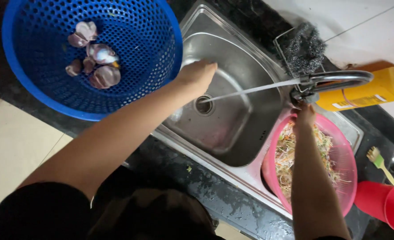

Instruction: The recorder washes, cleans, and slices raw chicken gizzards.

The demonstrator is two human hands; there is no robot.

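A: Nearest items?
B: Pink colander (348, 178) in the right basin, holding shredded vegetables (286, 155): light, limp, wet, likely to slip through fingers. Best lifted by the colander's stiff rim. Red cup (386, 202) and green brush (377, 160) beside it.
A: Right hand?
B: Right hand (304, 116) reaches up to the tap (334, 82); grip hidden, cannot tell.
A: Left hand?
B: Left hand (198, 73), loosely curled and holding nothing, sits over the steel sink (232, 129) beside the water stream (250, 91).
A: Farther?
B: Blue colander (41, 84) on the counter, holding purplish garlic pieces (100, 55): firm, small, papery. Wire scourer (304, 46), yellow bottle (374, 91).
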